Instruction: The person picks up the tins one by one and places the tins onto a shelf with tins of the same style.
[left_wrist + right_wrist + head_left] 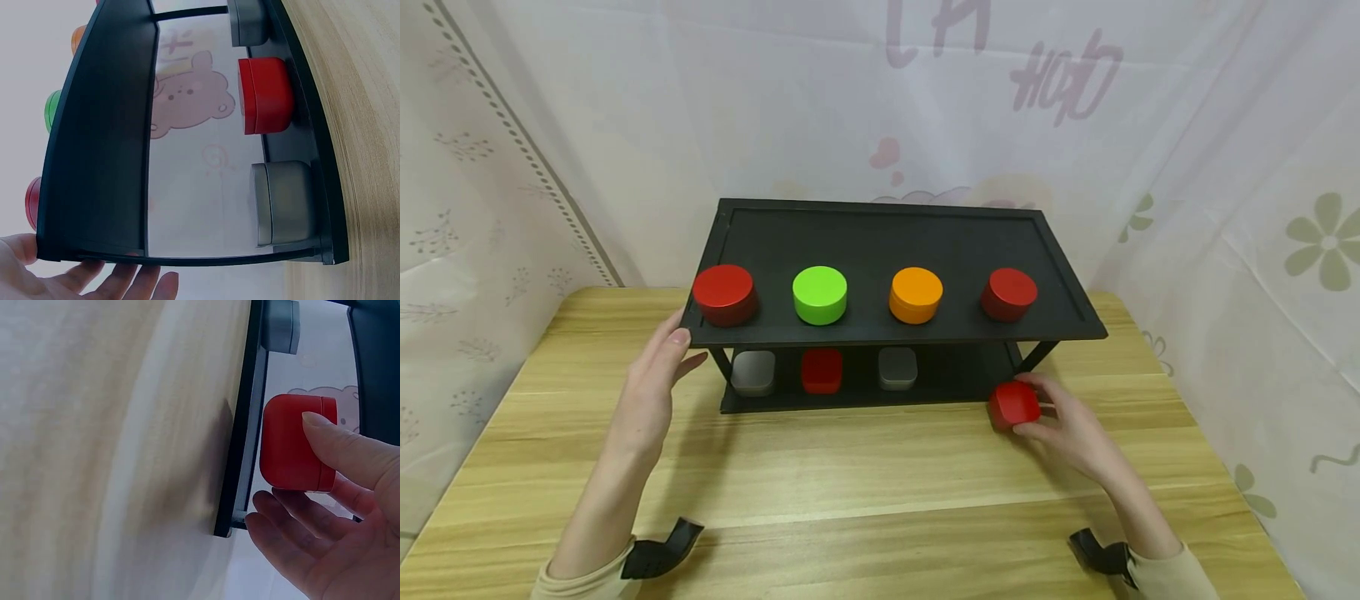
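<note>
A black two-tier shelf (880,242) stands on the wooden table. At its left front corner my left hand (651,392) holds the edge of the upper board, the thumb by the top and the fingers below along the side. My right hand (1071,425) pinches a small red rounded-square tin (1015,406) between thumb and fingers, tilted, at the right front end of the lower tier. In the right wrist view the red tin (294,442) shows its lid seam near the thumb, overlapping the lower board. Some right fingers lie loosely beneath it.
Along the upper board stand a wide red round tin (725,295), a green one (820,295), an orange one (915,295) and a smaller red one (1009,294). The lower tier bears two grey square tins, left (753,372) and right (897,368), with a red tin (822,371) between. A printed curtain (775,100) hangs behind.
</note>
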A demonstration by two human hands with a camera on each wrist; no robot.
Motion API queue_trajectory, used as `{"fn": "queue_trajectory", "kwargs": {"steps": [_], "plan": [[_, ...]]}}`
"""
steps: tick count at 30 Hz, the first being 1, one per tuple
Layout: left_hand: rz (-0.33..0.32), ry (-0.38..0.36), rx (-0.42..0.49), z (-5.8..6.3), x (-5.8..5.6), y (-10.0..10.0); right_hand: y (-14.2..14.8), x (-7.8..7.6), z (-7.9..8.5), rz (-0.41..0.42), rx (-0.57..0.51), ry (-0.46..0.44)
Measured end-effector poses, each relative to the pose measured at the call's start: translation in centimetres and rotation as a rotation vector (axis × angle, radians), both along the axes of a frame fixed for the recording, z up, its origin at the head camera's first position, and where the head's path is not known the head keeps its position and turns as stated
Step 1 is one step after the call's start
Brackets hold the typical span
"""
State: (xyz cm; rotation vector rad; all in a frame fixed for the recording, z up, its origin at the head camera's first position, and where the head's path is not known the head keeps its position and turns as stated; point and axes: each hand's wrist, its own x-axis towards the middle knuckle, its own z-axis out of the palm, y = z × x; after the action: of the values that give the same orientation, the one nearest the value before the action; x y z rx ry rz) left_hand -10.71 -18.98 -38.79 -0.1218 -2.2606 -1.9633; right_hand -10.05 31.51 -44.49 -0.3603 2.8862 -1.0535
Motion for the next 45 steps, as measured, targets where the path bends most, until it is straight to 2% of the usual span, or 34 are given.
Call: {"fn": "queue_trajectory", "kwargs": {"steps": [20,32,40,45], "plan": [[0.015,-0.018,-0.030,0.1,0.0,0.0,-0.9,-1.7,0.7,-0.019,0.018,-0.058],[0.009,-0.002,-0.016,0.0,0.1,0.0,-1.5,-2.9,0.5,0.031,0.036,-0.010],[0.012,-0.005,-0.024,0.1,0.1,0.0,-1.9,-3.6,0.7,0.024,0.017,-0.080],[0.008,-0.007,-0.018,0.1,0.1,0.0,-2.0,-4.0,0.6,0.036,0.045,-0.061]]}}
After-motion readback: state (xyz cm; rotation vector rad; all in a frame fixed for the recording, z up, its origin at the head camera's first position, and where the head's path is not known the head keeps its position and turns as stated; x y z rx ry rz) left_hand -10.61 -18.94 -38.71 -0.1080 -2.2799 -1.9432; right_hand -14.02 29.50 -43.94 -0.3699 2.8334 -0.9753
